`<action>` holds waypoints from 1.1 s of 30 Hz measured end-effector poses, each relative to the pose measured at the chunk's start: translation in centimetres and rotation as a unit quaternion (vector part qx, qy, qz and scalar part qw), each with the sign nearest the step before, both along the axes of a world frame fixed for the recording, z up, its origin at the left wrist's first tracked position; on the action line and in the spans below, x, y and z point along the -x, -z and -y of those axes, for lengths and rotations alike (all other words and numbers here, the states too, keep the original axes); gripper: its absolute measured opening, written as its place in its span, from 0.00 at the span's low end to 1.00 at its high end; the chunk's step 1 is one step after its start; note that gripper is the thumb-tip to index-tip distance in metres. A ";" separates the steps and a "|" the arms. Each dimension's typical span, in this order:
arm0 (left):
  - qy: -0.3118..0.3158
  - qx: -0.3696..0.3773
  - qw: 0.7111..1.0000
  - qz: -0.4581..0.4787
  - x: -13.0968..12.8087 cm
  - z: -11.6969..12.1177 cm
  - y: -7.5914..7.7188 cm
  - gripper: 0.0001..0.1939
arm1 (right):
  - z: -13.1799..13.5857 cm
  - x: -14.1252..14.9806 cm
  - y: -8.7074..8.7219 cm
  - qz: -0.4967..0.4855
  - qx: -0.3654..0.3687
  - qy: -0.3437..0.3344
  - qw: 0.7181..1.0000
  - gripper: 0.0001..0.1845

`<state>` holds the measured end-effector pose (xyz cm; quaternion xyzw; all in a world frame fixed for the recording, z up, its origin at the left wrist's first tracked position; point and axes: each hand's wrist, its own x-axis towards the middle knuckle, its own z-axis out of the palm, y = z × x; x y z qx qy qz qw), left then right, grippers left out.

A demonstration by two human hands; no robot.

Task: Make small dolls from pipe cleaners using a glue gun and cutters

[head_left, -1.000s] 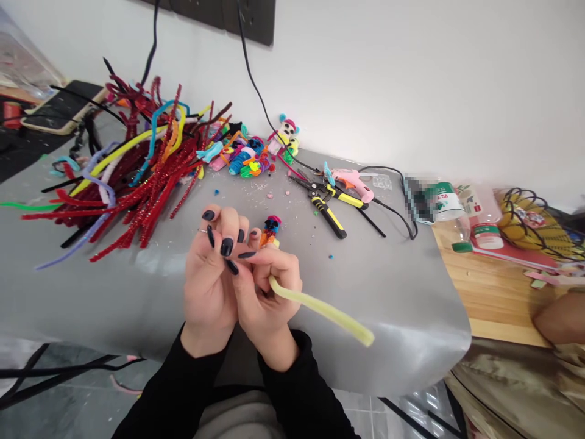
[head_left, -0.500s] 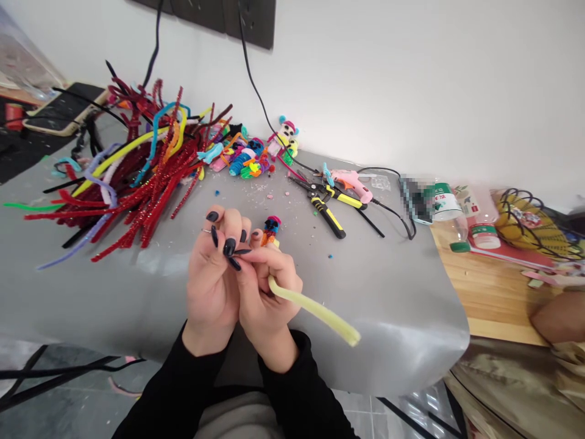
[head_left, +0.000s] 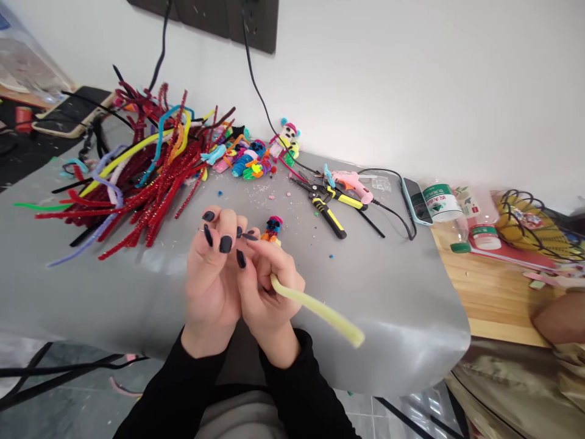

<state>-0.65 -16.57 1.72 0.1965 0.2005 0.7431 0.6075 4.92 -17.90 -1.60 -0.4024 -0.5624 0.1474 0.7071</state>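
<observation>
Gripping the pale-yellow pipe cleaner [head_left: 322, 310], which juts rightward over the gray tabletop [head_left: 384, 280], your right hand [head_left: 270, 286] sits beside your curled left hand [head_left: 211, 274] (whether that holds anything, I can't tell).

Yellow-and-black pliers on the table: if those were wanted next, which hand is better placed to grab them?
Probably the right hand: the pliers lie out on its side, nearer to it than to the left hand. One catch: it holds the pale yellow pipe cleaner.
</observation>
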 end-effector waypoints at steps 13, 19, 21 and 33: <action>-0.157 0.023 0.973 -0.165 0.0 0.2 0.9 0.17 | 0.4 -0.2 -0.3 -0.041 0.046 -0.026 0.998 0.10; -0.210 0.004 0.948 -0.238 0.1 0.0 1.3 0.16 | 0.6 -0.1 -0.1 -0.088 0.120 -0.067 0.987 0.08; -0.232 0.003 0.943 -0.238 -0.1 -0.1 1.2 0.19 | 0.4 -0.1 -0.3 -0.105 0.124 -0.071 0.984 0.06; -0.318 -0.127 0.837 -0.426 0.1 -0.9 1.6 0.19 | -0.3 -0.1 -1.8 -0.288 0.247 -0.144 0.914 0.09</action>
